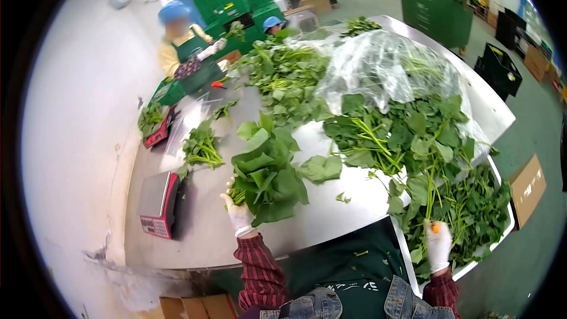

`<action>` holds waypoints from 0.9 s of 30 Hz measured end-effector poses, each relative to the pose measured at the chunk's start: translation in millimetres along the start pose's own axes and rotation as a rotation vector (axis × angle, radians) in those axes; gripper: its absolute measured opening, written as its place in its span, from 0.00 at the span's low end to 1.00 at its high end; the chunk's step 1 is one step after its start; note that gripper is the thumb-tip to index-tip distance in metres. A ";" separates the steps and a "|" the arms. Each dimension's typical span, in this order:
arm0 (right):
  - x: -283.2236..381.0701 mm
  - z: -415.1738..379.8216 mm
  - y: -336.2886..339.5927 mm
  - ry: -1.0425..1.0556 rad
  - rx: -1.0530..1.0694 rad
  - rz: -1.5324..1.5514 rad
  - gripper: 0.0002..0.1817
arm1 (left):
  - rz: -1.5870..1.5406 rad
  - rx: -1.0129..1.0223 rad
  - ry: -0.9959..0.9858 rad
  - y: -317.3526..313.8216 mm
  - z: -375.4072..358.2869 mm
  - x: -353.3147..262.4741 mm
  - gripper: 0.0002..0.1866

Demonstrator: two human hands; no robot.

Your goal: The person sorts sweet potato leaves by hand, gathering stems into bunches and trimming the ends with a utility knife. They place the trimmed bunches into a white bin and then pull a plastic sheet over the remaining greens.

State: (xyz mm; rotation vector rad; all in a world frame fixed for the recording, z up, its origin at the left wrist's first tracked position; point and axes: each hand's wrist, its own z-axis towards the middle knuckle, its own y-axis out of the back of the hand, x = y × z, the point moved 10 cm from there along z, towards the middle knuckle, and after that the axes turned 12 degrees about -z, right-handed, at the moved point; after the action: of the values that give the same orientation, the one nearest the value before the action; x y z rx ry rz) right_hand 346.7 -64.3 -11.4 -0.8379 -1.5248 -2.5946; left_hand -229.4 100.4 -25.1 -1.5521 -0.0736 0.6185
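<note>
White-gloved left hand (238, 212) grasps a broad-leafed green bunch (269, 171) at centre; white-gloved right hand (438, 246), four o'clock, clenches a small orange object (436, 228). Red-and-silver scale (160, 201) sits at eight; crumpled clear plastic sheet (366, 62) partly covers leafy greens (422, 121) at two.

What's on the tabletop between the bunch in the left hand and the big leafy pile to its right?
In the head view, a patch of broad leaf and a small green scrap show there on the metal tabletop.
</note>
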 end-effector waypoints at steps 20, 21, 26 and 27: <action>370.9 3.6 -106.1 0.983 0.054 0.179 0.33 | -0.140 0.152 -0.408 -15.2 -29.3 -128.1 0.19; 386.2 25.1 -78.5 0.945 -0.005 0.167 0.36 | -0.166 0.177 -0.397 -23.1 -33.0 -126.3 0.18; 379.0 86.5 59.9 0.598 -0.368 0.771 0.15 | -0.203 0.200 -0.405 -36.8 -35.4 -120.2 0.16; 373.9 85.6 52.5 0.515 -0.257 0.763 0.10 | -0.211 0.200 -0.412 -37.7 -35.7 -121.2 0.16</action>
State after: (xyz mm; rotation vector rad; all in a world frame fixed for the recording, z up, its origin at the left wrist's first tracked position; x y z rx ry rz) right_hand 78.6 70.4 233.2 -0.5372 -0.5821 -2.1778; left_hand -304.9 21.8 49.1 -1.1879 -0.4672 0.7453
